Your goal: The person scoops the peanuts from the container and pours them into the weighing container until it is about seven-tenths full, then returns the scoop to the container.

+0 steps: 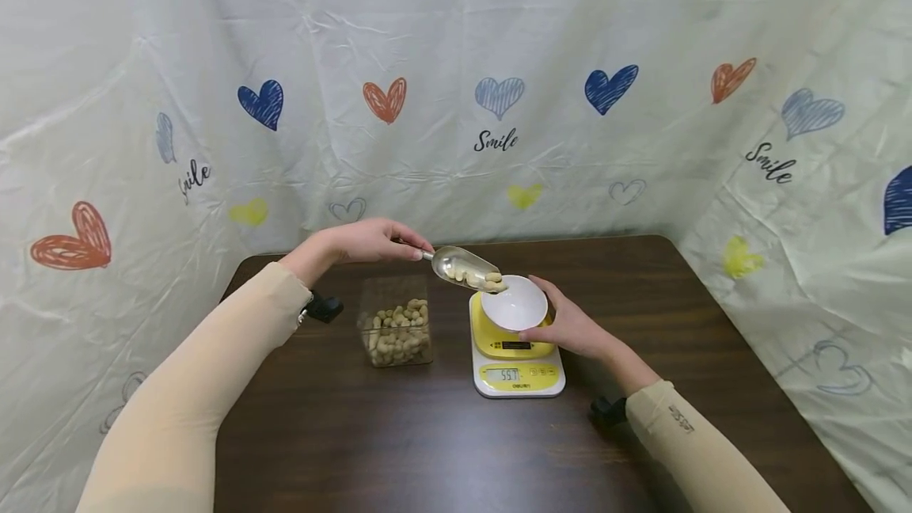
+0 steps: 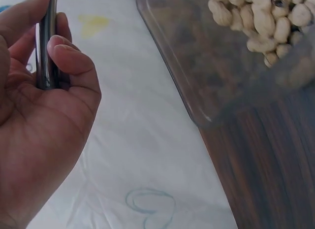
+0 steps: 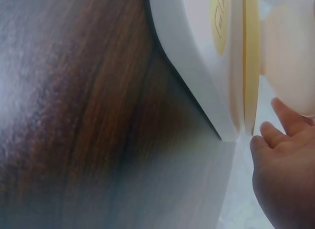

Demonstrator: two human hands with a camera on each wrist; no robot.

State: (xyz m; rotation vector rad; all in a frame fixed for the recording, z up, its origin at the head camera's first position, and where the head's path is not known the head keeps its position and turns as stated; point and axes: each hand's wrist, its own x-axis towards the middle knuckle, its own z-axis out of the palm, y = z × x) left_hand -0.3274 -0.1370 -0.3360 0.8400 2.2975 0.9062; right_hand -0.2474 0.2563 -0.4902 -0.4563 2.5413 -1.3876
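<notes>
My left hand (image 1: 376, 241) grips the handle of a metal scoop (image 1: 445, 261); the left wrist view shows the fingers curled round the dark, shiny handle (image 2: 47, 51). Several unshelled peanuts (image 1: 493, 283) lie in the scoop, whose tip overlaps the left rim of a white bowl (image 1: 514, 305). The bowl is over the platform of a yellow and white kitchen scale (image 1: 518, 378), tilted slightly toward the scoop. With thumb and fingers spread round its right side, my right hand (image 1: 570, 327) holds the bowl. In the right wrist view that hand (image 3: 283, 155) is beside the scale's yellow platform (image 3: 251, 66).
Left of the scale, a clear plastic container (image 1: 366, 299) holds many unshelled peanuts (image 1: 399, 339). All stands on a dark wooden table (image 1: 399, 434). A white curtain (image 1: 435, 172) with hearts rises behind the table's back edge and along both sides. The scale's display (image 1: 503, 375) shows digits.
</notes>
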